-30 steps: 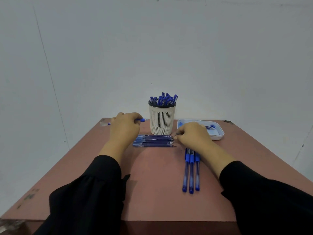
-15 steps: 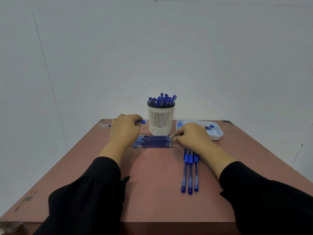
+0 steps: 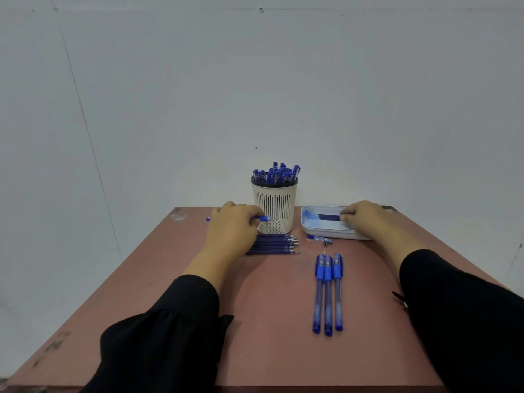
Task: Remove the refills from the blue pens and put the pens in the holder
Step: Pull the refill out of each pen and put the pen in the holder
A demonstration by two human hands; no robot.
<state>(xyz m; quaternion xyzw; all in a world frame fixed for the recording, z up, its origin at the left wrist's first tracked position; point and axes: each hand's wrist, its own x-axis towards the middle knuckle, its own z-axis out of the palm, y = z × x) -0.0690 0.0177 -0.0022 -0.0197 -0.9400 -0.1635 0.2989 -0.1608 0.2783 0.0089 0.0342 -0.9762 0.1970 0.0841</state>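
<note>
With the holder (image 3: 274,207) already crowded, 1 pen (image 3: 262,218) is gripped by the left hand (image 3: 231,228) beside it, the right hand (image 3: 365,218) is curled on tray (image 3: 326,232) pieces, and 3 pens (image 3: 328,293) lie untouched nearer the body.

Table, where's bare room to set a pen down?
Free: the near table between the sleeves, left of the three pens. Crowded: the far strip with refills, holder, tray and both hands.

left hand (image 3: 232,225) covers the held pen's (image 3: 262,218) barrel and the refill pile's (image 3: 273,244) left ends; right hand's (image 3: 365,218) fingertips hidden inside tray (image 3: 312,229).
</note>
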